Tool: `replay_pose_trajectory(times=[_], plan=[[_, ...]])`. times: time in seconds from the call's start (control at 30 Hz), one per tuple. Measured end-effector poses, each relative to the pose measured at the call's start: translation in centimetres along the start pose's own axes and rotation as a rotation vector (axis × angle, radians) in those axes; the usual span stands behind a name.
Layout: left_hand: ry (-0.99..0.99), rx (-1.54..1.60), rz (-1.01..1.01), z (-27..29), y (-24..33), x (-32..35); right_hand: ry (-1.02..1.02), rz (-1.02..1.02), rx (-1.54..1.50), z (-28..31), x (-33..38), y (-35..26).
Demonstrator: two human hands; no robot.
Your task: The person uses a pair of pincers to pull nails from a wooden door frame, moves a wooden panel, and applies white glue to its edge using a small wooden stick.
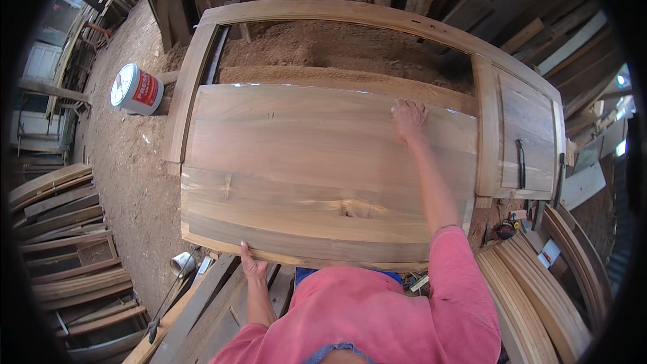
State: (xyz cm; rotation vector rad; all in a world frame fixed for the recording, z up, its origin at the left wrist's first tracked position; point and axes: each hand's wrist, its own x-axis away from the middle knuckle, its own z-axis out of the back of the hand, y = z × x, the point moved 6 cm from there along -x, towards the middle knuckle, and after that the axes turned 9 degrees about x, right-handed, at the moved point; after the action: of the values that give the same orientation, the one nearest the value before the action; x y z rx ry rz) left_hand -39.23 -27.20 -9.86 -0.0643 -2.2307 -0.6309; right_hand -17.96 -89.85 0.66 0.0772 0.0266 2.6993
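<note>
A wide wooden panel [323,162] lies in front of me, partly within a wooden door frame [296,8]. White streaks, perhaps glue, run along the panel's far edge. My right hand [409,120] reaches across the panel, its fingers curled at that far edge. At the near edge, toward the left, my left hand [253,261] grips the panel with the thumb up and the other fingers mostly hidden below. Past the far edge, the frame's opening shows brown dust. A smaller panel [532,128] fills the frame's right end, with a hammer [521,162] lying on it.
A white bucket with a red label [138,89] stands on the ground at left. Stacked frames and boards [67,256] line the left side, and long curved-looking planks [532,296] lie at lower right. A small white pot [182,264] is near my left arm. Boards lean at the back.
</note>
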Motion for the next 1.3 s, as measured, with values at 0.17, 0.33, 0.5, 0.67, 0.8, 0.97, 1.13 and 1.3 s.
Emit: replay_pose_trajectory(times=[0.17, 0.33, 0.5, 0.67, 0.8, 0.97, 1.13, 1.3], plan=[[0.032, -0.011, -0.109, -0.3, 0.4, 0.4, -0.188, 0.150, 0.189, -2.6, -6.0, -4.2], [0.012, 0.008, -0.130, -0.9, 0.3, 0.8, -0.255, 0.178, 0.165, -2.6, -5.8, -5.5], [0.019, 0.012, -0.108, -0.3, 0.5, 0.8, -0.277, 0.144, 0.266, -2.5, -5.5, -6.4], [-0.002, 0.051, -0.067, 0.7, 0.8, 0.4, -0.250, 0.099, 0.221, -3.2, -4.4, -5.3], [0.036, 0.068, -0.022, 2.6, 0.9, 0.9, -0.260, 0.100, 0.203, -2.9, -3.1, -5.9], [0.029, 0.056, -0.014, 3.7, 0.4, 2.7, -0.218, 0.058, 0.271, -3.1, -2.0, -5.5], [0.026, 0.070, -0.052, 4.1, 0.2, 4.9, -0.319, 0.175, 0.269, -3.0, -0.8, -6.4], [0.076, 0.076, -0.059, 6.3, 0.7, 4.3, -0.262, 0.084, 0.179, -4.8, -0.7, -6.0]])
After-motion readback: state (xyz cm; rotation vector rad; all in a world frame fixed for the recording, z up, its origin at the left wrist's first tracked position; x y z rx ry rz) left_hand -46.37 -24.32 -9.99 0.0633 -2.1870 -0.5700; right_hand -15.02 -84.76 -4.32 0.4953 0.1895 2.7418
